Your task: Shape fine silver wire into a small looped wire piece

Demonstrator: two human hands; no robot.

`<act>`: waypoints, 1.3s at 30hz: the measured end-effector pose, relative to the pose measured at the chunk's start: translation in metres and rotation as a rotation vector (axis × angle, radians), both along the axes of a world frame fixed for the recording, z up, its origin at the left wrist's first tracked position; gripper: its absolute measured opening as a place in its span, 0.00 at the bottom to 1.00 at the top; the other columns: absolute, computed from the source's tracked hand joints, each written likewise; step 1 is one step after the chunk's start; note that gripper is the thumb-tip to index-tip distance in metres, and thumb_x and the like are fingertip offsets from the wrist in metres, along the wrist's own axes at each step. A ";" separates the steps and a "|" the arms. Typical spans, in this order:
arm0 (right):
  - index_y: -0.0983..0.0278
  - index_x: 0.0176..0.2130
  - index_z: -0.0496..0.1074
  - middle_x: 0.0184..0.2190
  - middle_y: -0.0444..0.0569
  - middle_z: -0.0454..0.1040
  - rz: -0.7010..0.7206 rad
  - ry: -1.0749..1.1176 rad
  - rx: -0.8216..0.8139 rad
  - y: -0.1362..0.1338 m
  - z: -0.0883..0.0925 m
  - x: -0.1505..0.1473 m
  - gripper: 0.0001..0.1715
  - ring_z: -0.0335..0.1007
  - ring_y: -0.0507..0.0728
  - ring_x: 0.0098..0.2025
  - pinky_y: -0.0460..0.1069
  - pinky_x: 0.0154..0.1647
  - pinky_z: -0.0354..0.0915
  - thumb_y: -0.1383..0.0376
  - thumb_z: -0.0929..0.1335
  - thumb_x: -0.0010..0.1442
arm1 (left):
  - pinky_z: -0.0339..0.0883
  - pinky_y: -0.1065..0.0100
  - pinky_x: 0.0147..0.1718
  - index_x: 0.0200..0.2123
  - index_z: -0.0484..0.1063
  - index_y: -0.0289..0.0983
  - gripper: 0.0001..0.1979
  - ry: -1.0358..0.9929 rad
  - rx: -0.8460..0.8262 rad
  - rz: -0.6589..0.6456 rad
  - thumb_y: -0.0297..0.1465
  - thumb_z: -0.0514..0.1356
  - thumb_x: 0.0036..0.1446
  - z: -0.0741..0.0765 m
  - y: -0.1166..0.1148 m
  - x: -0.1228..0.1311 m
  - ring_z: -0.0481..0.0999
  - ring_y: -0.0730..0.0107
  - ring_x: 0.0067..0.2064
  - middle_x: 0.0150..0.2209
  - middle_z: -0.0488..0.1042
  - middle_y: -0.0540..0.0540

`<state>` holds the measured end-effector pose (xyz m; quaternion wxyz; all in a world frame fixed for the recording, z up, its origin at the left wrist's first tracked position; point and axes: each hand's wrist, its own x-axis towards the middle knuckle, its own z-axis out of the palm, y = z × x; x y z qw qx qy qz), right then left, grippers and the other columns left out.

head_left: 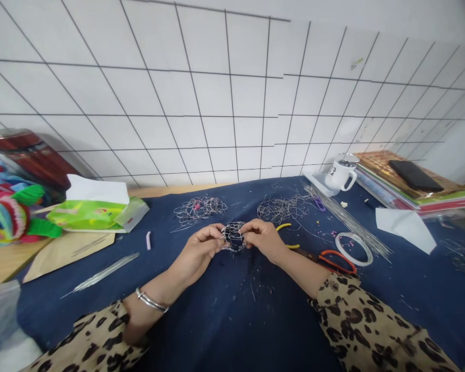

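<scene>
Pinching, with the grip of the left hand point(196, 254) and the right hand point(264, 242), at opposite sides of a small openwork wire piece point(234, 236); pressed thumb-to-finger on each side, with the fingertips hiding parts of the edge. Held near the middle of the view, over the blue-clothed surface point(217, 320); cannot tell whether resting on the cloth or lifted just clear of it. Looks silvery and dark, made of bent wire around open gaps, too small here to make out strand by strand. Likely to be very light, springy more than rigid, and easy to dent or twist under a hard squeeze. Probably smooth enough to slip a little between bare fingertips, perhaps prickly at any cut ends. Best taken by the outer edge at two opposite sides, lightly, rather than by one thin strand or across the open middle. Beyond the left hand, see a pile of tangled wire point(199, 211); beyond the right, a looser wire tangle point(282, 209). Just beside the right hand, note yellow-handled pliers point(293, 247), partly hidden, and near the right forearm, orange-handled scissors point(351, 268).
</scene>
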<state>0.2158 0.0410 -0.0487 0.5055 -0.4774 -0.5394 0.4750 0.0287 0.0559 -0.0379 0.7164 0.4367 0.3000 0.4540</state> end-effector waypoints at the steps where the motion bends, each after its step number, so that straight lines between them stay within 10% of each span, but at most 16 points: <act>1: 0.66 0.32 0.74 0.28 0.45 0.71 0.002 0.015 -0.004 -0.001 0.001 -0.001 0.11 0.68 0.50 0.25 0.46 0.25 0.68 0.69 0.65 0.46 | 0.68 0.65 0.39 0.25 0.71 0.34 0.05 -0.008 -0.006 0.010 0.21 0.64 0.43 0.000 -0.001 0.000 0.69 0.75 0.35 0.43 0.65 0.48; 18: 0.65 0.32 0.73 0.23 0.43 0.71 0.011 -0.055 0.039 -0.001 0.005 0.000 0.10 0.60 0.46 0.18 0.43 0.20 0.60 0.72 0.64 0.48 | 0.62 0.74 0.32 0.24 0.71 0.33 0.06 0.142 0.124 -0.065 0.19 0.64 0.42 0.010 0.014 -0.013 0.66 0.79 0.33 0.40 0.64 0.49; 39: 0.62 0.31 0.75 0.33 0.45 0.70 0.024 -0.330 0.291 0.000 0.013 0.005 0.08 0.66 0.50 0.34 0.45 0.34 0.62 0.72 0.66 0.51 | 0.64 0.71 0.34 0.25 0.70 0.34 0.06 0.404 0.525 -0.153 0.28 0.65 0.46 -0.001 0.042 -0.035 0.66 0.75 0.35 0.38 0.65 0.46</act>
